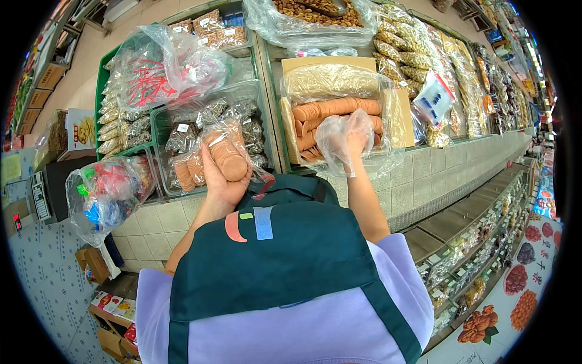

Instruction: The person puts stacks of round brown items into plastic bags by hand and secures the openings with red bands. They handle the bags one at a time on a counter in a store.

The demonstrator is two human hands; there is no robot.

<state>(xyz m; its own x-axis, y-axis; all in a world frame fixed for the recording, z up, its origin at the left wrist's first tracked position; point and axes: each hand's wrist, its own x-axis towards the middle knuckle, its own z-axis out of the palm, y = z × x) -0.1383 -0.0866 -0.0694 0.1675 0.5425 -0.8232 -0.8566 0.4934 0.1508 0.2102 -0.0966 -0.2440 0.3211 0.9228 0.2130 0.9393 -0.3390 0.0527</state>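
Note:
My left hand holds a clear plastic bag filled with stacked round, flat, orange-brown wafers, its fingers wrapped around the lower end. A red-printed strip hangs from the bag's right side. My right hand is inside a thin clear plastic bag that covers it like a glove. It reaches into a cardboard box lined with clear plastic. Rows of the same wafers fill this box, and the covered hand rests over the front rows. The plastic and the hand itself hide my right fingertips.
Left of the box, a clear plastic bin contains bagged goods and bagged wafers. A green crate bears small packets and a large plastic bag with red ties. A scale stands far left. Bagged nuts lie right.

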